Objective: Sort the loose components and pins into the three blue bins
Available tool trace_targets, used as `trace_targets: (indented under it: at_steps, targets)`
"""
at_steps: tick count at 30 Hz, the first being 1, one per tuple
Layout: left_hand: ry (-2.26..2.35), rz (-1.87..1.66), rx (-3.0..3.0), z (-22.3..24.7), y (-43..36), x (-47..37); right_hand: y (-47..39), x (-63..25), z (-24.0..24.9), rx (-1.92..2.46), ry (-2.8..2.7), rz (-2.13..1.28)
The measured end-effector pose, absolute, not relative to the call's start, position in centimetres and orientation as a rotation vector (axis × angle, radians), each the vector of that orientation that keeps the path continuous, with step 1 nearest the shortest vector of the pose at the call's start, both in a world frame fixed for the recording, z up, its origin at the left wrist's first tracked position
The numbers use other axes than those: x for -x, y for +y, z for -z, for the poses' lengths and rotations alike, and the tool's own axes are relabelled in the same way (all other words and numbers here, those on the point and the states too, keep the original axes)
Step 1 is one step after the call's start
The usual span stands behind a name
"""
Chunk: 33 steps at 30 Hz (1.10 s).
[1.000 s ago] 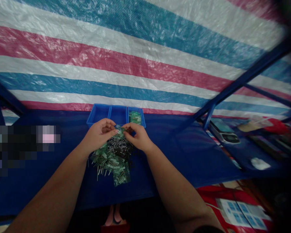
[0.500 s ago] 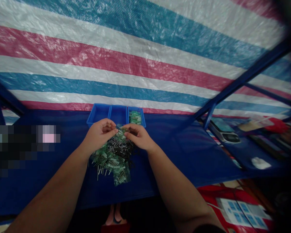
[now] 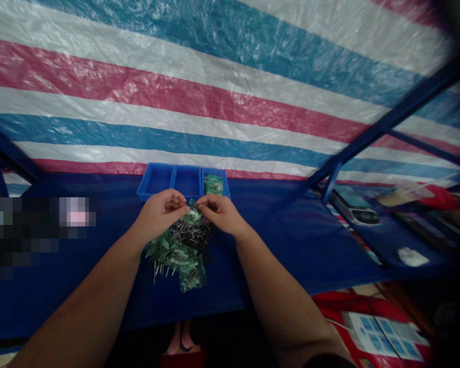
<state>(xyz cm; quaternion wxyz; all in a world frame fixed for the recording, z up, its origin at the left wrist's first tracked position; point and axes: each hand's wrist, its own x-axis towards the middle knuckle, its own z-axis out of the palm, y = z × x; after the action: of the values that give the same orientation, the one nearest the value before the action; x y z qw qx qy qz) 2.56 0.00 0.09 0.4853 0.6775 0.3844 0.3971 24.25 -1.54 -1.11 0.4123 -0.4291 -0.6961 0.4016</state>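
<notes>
Between my two hands is a small clear greenish plastic bag (image 3: 193,214) with thin metal pieces in it. My left hand (image 3: 163,212) pinches its left upper edge between thumb and fingers. The opposite edge is pinched by my right hand (image 3: 219,210). Just below lies a heap of loose dark metal pins, like nails or screws (image 3: 191,234). Nearer to me, several filled greenish bags (image 3: 172,253) are piled against the heap, and one filled bag (image 3: 192,276) lies at its front. Whether the held bag is sealed cannot be made out.
Behind my hands stands a blue tray with three compartments (image 3: 157,181); filled bags (image 3: 213,185) lie in its right one. A digital scale (image 3: 358,207) sits to the right beyond a blue metal frame (image 3: 368,140). Striped plastic sheeting (image 3: 214,97) hangs behind the blue table (image 3: 283,250).
Both hands have shifted very slightly to the right, and the fingertips have drawn a little apart at the bag's upper edge. The heap and the tray stay where they were.
</notes>
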Motion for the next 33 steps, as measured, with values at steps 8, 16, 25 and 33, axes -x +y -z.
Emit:
trace_targets:
  at_steps: [8,16,25,33]
  targets:
    - [0.907,-1.02,-1.645,-0.3,-0.1,-2.6,-1.4,-25.1,1.3,0.967,-1.559,-1.386]
    - [1.008,-1.084,-1.669,0.1,0.3,-2.3,-0.2,-26.3,1.3,1.033,-1.406,-0.587]
    - [1.006,-1.025,-1.762,0.1,0.2,-2.2,0.8,-28.9,2.1,1.41,-1.853,-0.106]
    - [1.095,-0.888,-2.044,-0.1,0.7,-1.1,0.4,-28.4,1.8,1.465,-1.956,-0.203]
